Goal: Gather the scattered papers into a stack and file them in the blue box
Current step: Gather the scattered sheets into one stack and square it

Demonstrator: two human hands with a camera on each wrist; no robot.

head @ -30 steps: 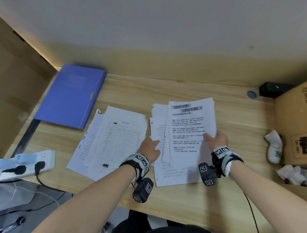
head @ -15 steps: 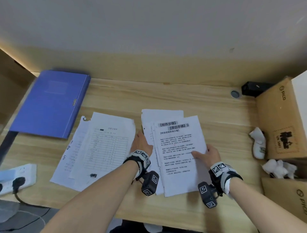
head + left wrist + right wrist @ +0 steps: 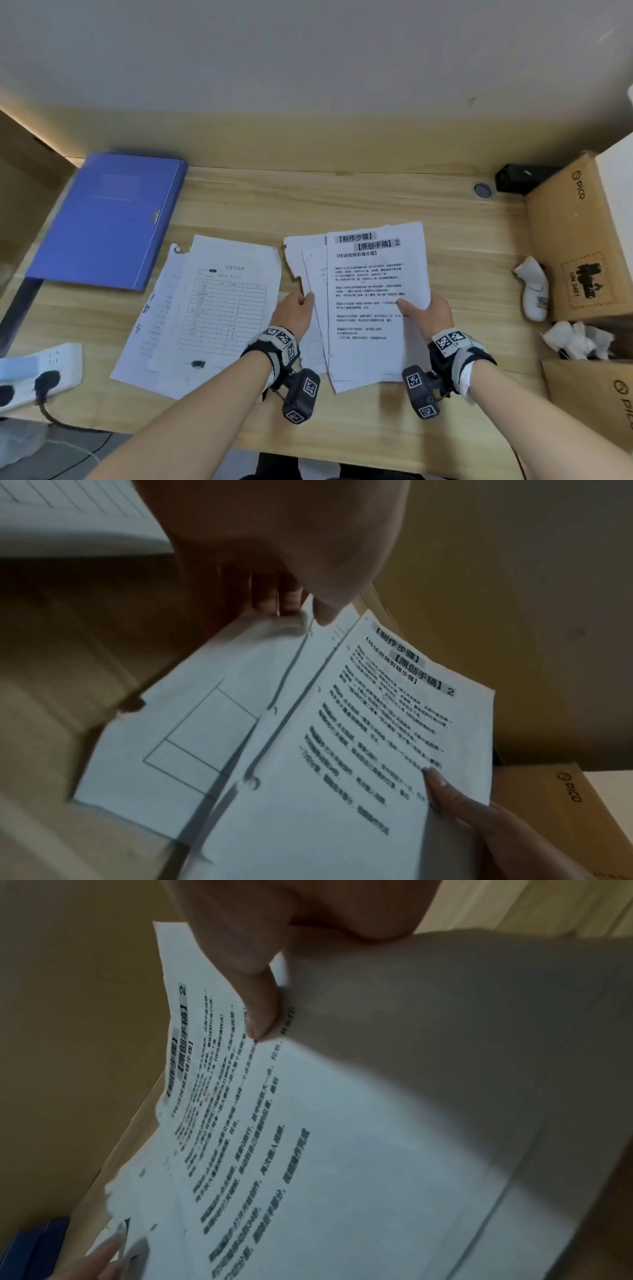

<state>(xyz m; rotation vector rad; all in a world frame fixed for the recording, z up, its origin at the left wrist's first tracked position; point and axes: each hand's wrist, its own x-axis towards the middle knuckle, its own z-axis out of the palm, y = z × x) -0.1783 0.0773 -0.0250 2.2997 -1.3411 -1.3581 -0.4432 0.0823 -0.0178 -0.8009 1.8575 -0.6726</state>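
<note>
A bundle of printed sheets (image 3: 370, 284) is held over the desk middle, a text page on top (image 3: 377, 723) (image 3: 308, 1137). My left hand (image 3: 301, 308) pinches the bundle's left edge, thumb on top and fingers beneath (image 3: 284, 599). My right hand (image 3: 424, 310) grips its right edge, thumb (image 3: 257, 1007) pressed on the top page. To the left, a second pile of papers (image 3: 212, 308) with a table form on top lies flat on the desk. The blue box (image 3: 109, 216) lies closed at the desk's far left.
A white power strip (image 3: 37, 370) with a plug sits at the left front edge. Cardboard boxes (image 3: 579, 236) stand at the right, with a white controller (image 3: 534, 287) and crumpled white paper (image 3: 575, 342) beside them. A black device (image 3: 520, 178) is at the back right.
Both hands have moved from pressing on the right-hand sheets to gripping their side edges, and the bundle has come together and lifted slightly. The head view has shifted right.
</note>
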